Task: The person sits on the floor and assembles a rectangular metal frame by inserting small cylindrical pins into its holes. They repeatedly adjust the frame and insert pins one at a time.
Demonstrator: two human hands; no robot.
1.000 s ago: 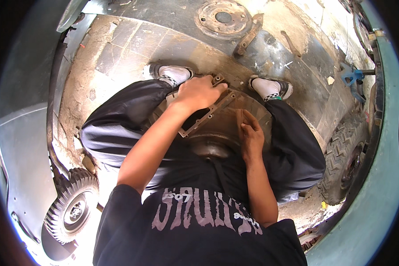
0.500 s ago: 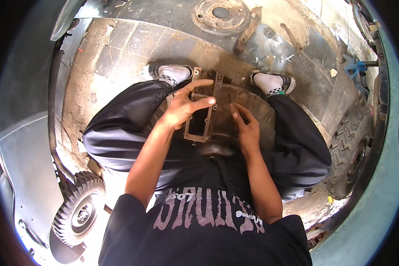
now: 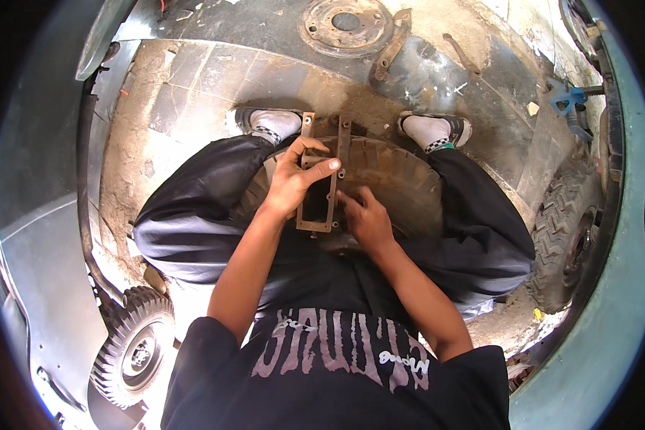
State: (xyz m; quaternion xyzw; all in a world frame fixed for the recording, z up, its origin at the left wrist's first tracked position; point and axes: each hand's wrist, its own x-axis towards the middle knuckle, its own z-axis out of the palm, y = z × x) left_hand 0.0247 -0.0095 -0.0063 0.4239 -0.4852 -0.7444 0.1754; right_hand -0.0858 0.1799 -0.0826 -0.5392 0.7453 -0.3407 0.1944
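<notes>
Over tyre [image 3: 394, 172]: rusty rectangular metal frame [image 3: 319, 188], open centre, bolt holes; left hand [image 3: 294, 180] gripping it, right hand [image 3: 365, 215] touching edge.

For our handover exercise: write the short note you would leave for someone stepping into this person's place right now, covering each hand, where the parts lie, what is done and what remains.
Left hand: gripping the rusty rectangular metal frame, thumb across its opening.
Right hand: fingertips at the frame's lower right edge, nothing held.
Frame lies on top of the tyre between the knees, roughly lengthwise away from the body.
Done: frame placed on the tyre.
Left: cannot tell whether it is seated or fastened; check before letting go.
</notes>
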